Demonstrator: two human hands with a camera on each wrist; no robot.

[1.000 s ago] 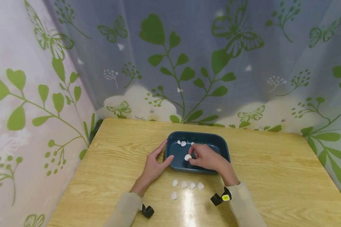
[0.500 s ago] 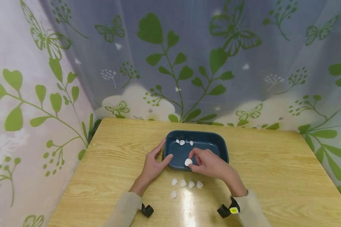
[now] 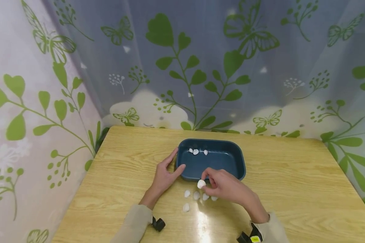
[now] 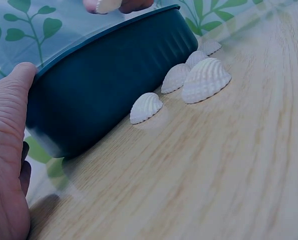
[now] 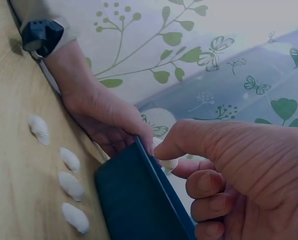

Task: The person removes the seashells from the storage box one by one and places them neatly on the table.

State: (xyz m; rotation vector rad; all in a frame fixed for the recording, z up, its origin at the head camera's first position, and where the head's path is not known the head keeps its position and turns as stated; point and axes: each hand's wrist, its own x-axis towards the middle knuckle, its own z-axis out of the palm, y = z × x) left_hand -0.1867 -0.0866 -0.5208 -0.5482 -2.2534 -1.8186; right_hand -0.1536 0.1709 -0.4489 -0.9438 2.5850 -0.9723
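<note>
Dark blue tray [image 3: 228, 161] sits mid-table [image 3: 292, 189]; all places given from it. Right hand [image 3: 225, 185] hangs just off the tray's near rim, thumb and forefinger closed together on one white shell [image 3: 201, 184], pinching it above the tabletop; other fingers curled under the palm, as the right wrist view shows. Held shell is outside the tray, over its near edge and just above a row of loose shells [image 3: 196, 195] lying on the wood close to the tray's near wall. One more shell [image 3: 186, 207] lies a little nearer the person than that row. Left hand [image 3: 164, 175] is at the tray's left end: thumb [image 4: 16, 85] pressed against the outer wall near the rim, fingers straight and slightly apart along the left side, gripping nothing. Inside the tray, three small shells [image 3: 196, 152] lie by the far wall, toward the left corner.
</note>
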